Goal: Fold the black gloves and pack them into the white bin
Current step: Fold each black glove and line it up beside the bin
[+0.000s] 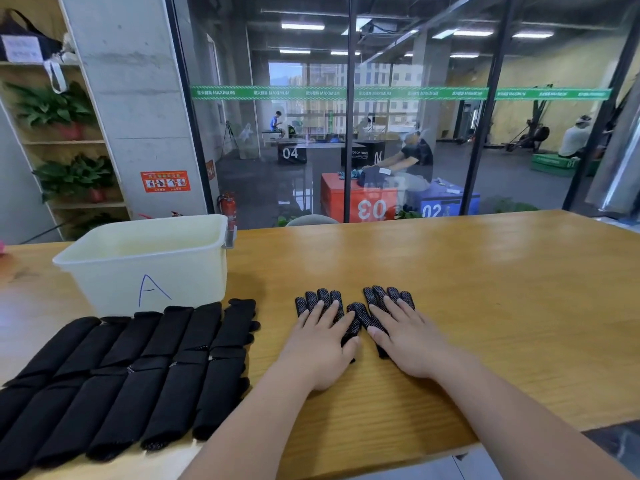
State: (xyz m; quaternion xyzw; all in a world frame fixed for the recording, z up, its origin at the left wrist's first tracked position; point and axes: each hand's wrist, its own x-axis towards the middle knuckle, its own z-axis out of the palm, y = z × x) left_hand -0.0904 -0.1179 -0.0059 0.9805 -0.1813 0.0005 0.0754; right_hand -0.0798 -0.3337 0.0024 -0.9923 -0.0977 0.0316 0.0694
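A white plastic bin (180, 282) with a blue letter A drawn on its near wall stands at the left of the light wooden table (467, 289), toward the far edge; only pale inner walls show over its rim, and its floor is hidden, so its contents cannot be told. Just in front of the bin, reaching to the near left edge, lie two rows of folded black gloves (138, 375), packed side by side as long narrow bundles. Behind the table's far edge runs a glass wall with a green strip (311, 92), and at the far left a wooden shelf with potted green plants (52, 109) stands beside a grey concrete pillar (138, 98). Near the middle of the table a pair of black knit gloves with pale grip dots (320, 301) lies flat, fingers pointing to the far edge, thumbs crossing between them. The left hand (322, 348) rests flat on the left glove and the right hand (405, 337) on the right one, fingers straight and spread, pressing down and grasping nothing.
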